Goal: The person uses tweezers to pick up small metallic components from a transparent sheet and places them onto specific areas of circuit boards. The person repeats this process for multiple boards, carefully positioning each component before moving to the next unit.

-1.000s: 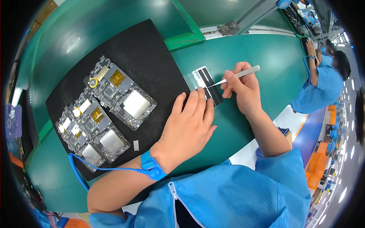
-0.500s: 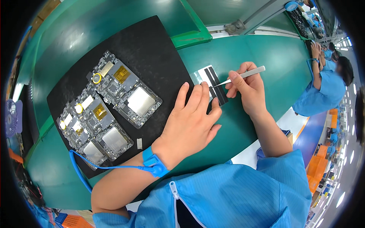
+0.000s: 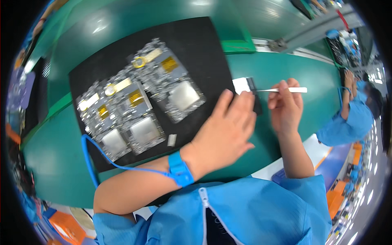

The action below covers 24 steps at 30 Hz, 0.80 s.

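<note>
My left hand [image 3: 222, 134] lies palm down with fingers stretched, the fingertips on a small white sheet with black strips [image 3: 241, 85] beside the black mat's right edge. It holds nothing. My right hand [image 3: 288, 109] is closed around slim metal tweezers [image 3: 301, 90], held nearly level. Their fine tip points left and reaches the black strips near my left fingertips; blur hides whether it grips a strip. Left of my hands, three circuit boards lie on the mat: one at the right [image 3: 183, 97], one in the middle [image 3: 145, 130] and one at the left [image 3: 114, 141].
The black mat [image 3: 206, 53] lies on a green table [image 3: 322, 81]. A small pale piece [image 3: 172, 140] sits near its front edge. A blue wrist strap [image 3: 179, 168] with a coiled cord [image 3: 87, 157] is on my left wrist. Another person in blue [image 3: 347, 118] works far right.
The whole view has shifted, so boards and mat appear further right and blurred. The tweezers have tilted to nearly level. My left hand remains on the sheet.
</note>
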### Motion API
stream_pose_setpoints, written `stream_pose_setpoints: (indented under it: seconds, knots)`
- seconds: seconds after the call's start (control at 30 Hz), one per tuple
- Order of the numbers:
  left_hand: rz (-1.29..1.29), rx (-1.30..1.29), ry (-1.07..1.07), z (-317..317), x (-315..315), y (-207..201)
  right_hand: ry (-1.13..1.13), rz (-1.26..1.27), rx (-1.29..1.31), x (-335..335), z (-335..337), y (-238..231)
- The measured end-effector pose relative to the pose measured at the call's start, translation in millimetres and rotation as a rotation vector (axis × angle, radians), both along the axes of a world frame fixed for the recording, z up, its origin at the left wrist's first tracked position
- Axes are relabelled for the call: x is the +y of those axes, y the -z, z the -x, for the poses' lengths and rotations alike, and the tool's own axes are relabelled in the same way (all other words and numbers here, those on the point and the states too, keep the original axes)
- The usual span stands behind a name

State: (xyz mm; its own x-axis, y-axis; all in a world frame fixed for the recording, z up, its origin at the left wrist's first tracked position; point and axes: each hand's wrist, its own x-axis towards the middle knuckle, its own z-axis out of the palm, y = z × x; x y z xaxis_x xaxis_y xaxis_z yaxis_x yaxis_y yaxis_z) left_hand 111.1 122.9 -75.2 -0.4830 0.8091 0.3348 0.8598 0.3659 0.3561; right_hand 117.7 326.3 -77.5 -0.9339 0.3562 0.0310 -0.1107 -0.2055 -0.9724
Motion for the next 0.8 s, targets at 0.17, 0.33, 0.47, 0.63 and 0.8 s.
stream_pose_setpoints:
  seconds: [0.17, 0.33, 0.47, 0.63, 0.8]
  knots:
    - [0.174, 0.104, -0.344, -39, -85, -24, -0.220, 0.104, -0.080, -75, 17, -24]
    - [0.251, 0.175, -0.551, -51, -144, -11, -0.354, 0.149, -0.142, -158, 19, -17]
    - [0.265, 0.163, -0.522, -59, -154, -1, -0.382, 0.119, -0.161, -194, 12, -6]
    - [0.252, 0.165, -0.459, -55, -163, 4, -0.352, -0.005, -0.143, -199, 9, 3]
    - [0.239, 0.205, -0.439, -53, -165, 12, -0.357, -0.059, -0.145, -200, 11, 1]
